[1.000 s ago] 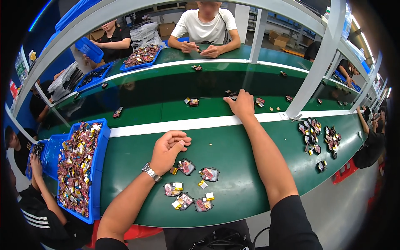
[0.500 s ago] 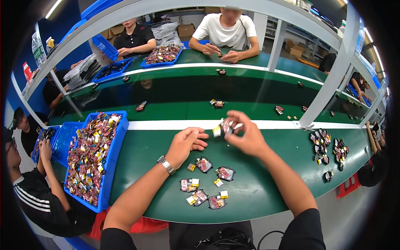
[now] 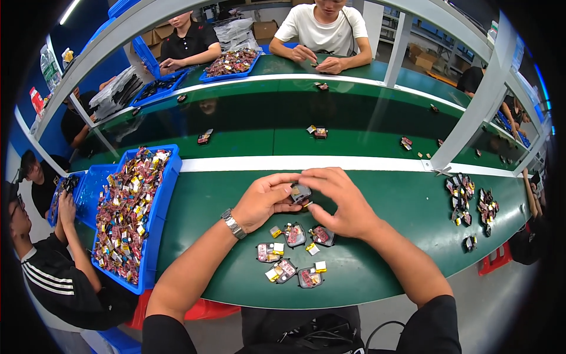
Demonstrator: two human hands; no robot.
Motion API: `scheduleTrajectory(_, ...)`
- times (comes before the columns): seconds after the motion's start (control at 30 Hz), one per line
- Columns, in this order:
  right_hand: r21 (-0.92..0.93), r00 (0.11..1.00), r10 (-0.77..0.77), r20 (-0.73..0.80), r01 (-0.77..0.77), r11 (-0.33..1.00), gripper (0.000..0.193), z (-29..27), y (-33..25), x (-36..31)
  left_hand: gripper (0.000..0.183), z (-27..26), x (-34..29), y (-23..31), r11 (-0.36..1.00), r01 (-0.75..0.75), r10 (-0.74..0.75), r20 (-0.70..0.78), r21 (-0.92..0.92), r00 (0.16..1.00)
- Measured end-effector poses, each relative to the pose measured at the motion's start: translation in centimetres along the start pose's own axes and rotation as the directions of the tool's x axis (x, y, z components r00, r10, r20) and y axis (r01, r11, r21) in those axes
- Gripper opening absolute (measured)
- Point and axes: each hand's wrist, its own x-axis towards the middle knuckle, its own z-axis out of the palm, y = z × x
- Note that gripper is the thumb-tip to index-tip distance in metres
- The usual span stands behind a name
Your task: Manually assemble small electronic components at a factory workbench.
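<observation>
Above the green bench, my left hand [image 3: 260,203] pinches a small dark grey plastic casing [image 3: 301,193] between thumb and fingers. A yellow-edged piece [image 3: 306,205] shows just under the casing. My right hand [image 3: 344,206] arches round the casing's other side, its fingers stretched over the top and thumb apart; whether its fingertips touch the casing I cannot tell. Just below my hands lie several open casings with red circuit boards, such as one unit [image 3: 295,235] and another [image 3: 310,277]. White-and-yellow battery-like blocks [image 3: 312,249] are beside or on them.
To the left, a blue tray [image 3: 167,203] is heaped with circuit boards. Several units [image 3: 460,194] lie in clusters at the right. Beyond a white rail [image 3: 236,164], a green belt [image 3: 247,141] carries scattered units. Grey posts [image 3: 471,106] frame the bench; co-workers sit opposite and at left.
My right hand has brought the unit down and toward the left hand, which now grips it, its grey casing facing up. The view has shifted slightly; units on the belt appear farther right.
</observation>
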Motion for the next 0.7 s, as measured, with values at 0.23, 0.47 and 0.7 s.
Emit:
scheduleTrajectory(0.23, -0.135, 0.999, 0.023, -0.029, -0.027, 0.99, 0.022, 1.0, -0.6, -0.6, 0.04, 0.8, -0.1, 0.0, 0.999, 0.035, -0.033, 0.091, -0.016, 0.995)
scheduleTrajectory(0.47, -0.106, 0.999, 0.018, 0.027, -0.015, 0.994, 0.016, 1.1, -0.1, -0.7, 0.035, 1.2, -0.2, 0.3, 0.976, 0.002, -0.032, 0.138, 0.216, 0.99)
scheduleTrajectory(0.7, -0.074, 1.0, 0.017, 0.023, -0.016, 0.997, 0.019, 1.6, -0.1, -0.8, 0.035, 1.3, -0.3, 0.0, 0.979, -0.041, 0.017, 0.116, 0.202, 0.993)
